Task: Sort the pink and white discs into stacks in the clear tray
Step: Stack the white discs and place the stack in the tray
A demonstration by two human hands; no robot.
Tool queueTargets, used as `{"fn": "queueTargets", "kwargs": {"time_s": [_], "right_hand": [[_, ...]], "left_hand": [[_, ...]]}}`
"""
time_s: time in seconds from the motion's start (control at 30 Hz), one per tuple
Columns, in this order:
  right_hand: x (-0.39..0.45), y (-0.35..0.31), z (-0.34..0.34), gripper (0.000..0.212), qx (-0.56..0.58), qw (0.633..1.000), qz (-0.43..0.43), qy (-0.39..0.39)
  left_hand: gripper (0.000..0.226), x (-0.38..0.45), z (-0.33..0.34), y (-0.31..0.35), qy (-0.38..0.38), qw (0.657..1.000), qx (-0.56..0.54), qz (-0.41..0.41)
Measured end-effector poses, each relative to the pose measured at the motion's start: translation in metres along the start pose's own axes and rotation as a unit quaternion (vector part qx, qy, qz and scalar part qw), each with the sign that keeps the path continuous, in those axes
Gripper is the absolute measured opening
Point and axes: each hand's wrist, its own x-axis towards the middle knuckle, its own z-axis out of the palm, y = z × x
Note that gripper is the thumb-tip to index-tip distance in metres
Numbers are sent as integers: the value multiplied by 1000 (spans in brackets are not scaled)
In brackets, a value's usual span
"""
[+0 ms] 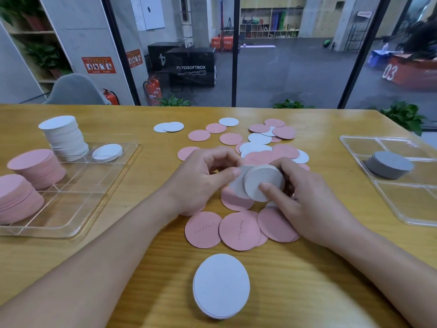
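I hold a small stack of white discs (263, 183) over the bench (142, 268), right hand (305, 195) curled round it, left fingers (233, 172) pinching a loose one. I should square the edges before carrying them to the tray (78, 209). They are thin, matte and round.

Bright, even light on wooden table (307, 268). Soft glare patch on table at 6 o'clock. Faint shadows under arms. Wide lens bends window frames at 3 and 9 o'clock. Edges slightly blurry, middle clear.
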Motion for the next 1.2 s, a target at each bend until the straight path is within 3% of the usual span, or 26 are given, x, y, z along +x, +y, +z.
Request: {"fn": "queueTargets", "kwargs": {"time_s": [0.1, 0.23, 0.33, 0.43, 0.57, 0.7, 0.93, 1.1, 1.2], "right_hand": [[-3, -1, 0, 10, -20, 999, -20, -25], [-7, 1, -11, 16, -32, 999, -27, -33], [-13, 6, -30, 21, -16, 1000, -16, 7], [-27, 17, -48, 16, -13, 1000, 19, -2], [-34, 27, -53, 7, -34, 997, 53, -52], [-31, 28, -54, 6, -24, 998, 49, -42], [-29, 32, -56, 6, -42, 996, 63, -47], [-28, 31, -56, 5, -47, 995, 65, -52], [-28, 30, -59, 4, -56, 996, 56, -47]], "left_hand": [[25, -3, 10, 1, -33, 999, -17, 1], [34, -5, 16, 3, -23, 999, -24, -2], [33, -6, 18, 1, -9, 998, 57, -5], [29, -8, 28, 8, -68, 985, 160, 1], [20, -4, 48, 20, -136, 974, 179, 24], [20, 0, 60, 20, -171, 949, 259, 52], [22, -3, 41, 15, -141, 949, 278, 39], [7, -7, 42, 16, -105, 951, 284, 56], [22, -4, 57, 23, -134, 941, 300, 78]]}}
